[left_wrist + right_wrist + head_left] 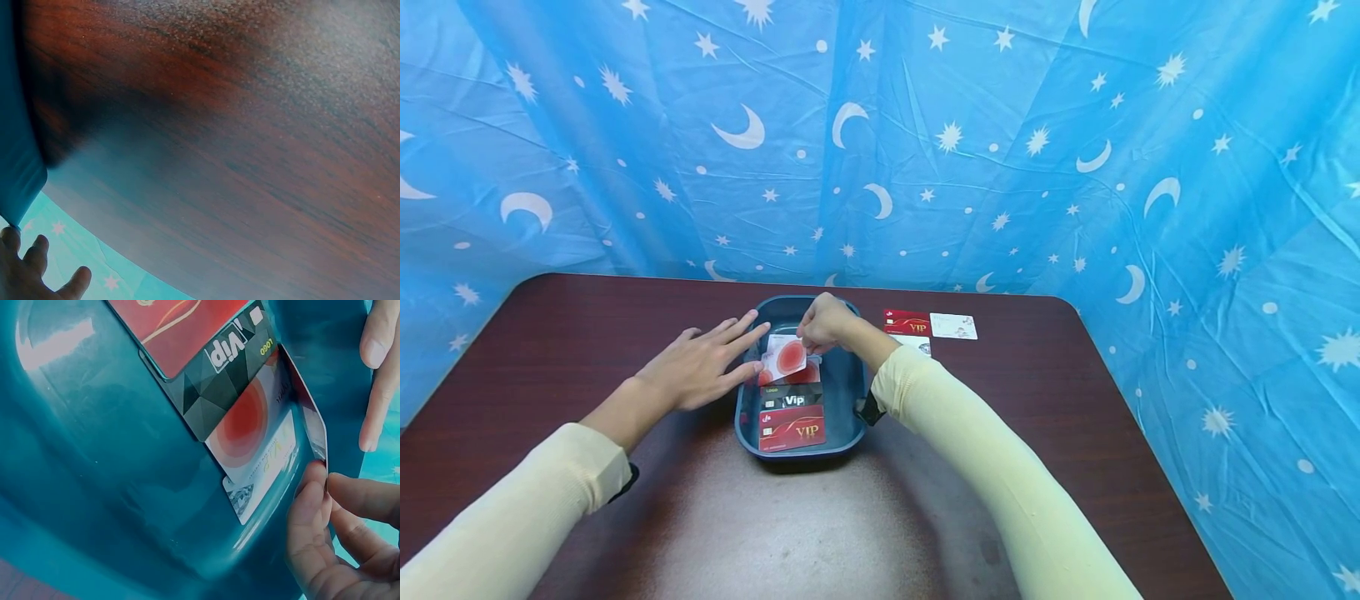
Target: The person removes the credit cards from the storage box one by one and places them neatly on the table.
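A dark blue tray (847, 417) holds a column of cards. My right hand (824, 323) pinches the edge of a white card with red circles (790, 357), which stands tilted in the right wrist view. Beneath it, a similar red-circle card (240, 419) overlaps a white card with a patterned corner (240, 501). Nearer the front are a black Vip card (792, 399) and a red VIP card (792, 429). My left hand (703, 367) lies with fingers spread at the tray's left rim, the fingertips reaching over it beside the pinched card.
Right of the tray, a red VIP card (904, 320) and a white card (953, 326) lie on the brown table (1037, 400). Another white card (917, 342) there is partly hidden by the right sleeve. A blue curtain (910, 150) with stars and moons hangs behind the table.
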